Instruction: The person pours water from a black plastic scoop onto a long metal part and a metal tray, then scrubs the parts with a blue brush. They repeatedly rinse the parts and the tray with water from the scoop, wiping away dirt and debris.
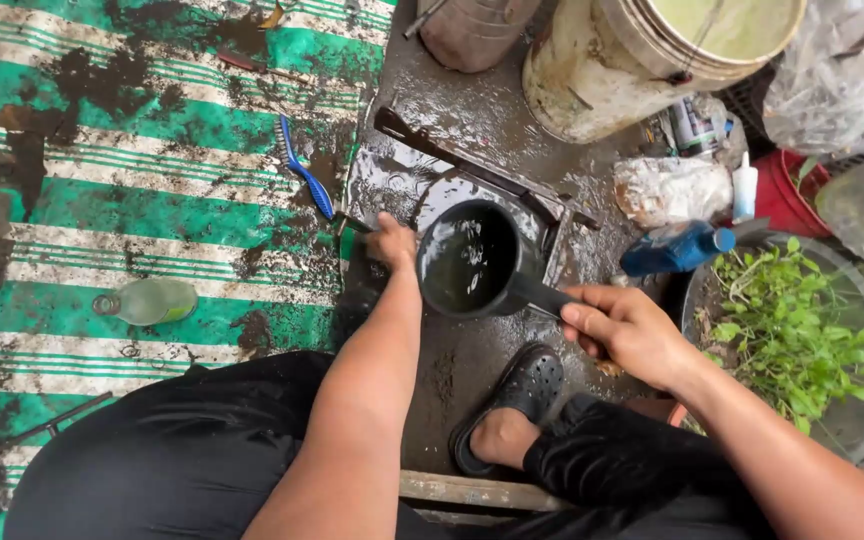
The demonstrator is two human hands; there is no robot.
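My right hand (624,328) grips the handle of a black dipper (472,262) half full of murky water, held level above the wet ground. Just left of the dipper, my left hand (390,240) is closed with fingers curled against a wet dark metal piece (472,175) lying on the muddy floor; what it holds, if anything, is hidden. A blue toothbrush (304,172) lies to the left of that hand on the green and white striped mat (102,230).
A dirty white bucket (642,60) stands at the top. At the right are a blue bottle (677,250), a plastic bag (670,188) and a pot of green seedlings (787,335). A clear glass bottle (147,301) lies on the mat. My foot in a black clog (512,405) rests below.
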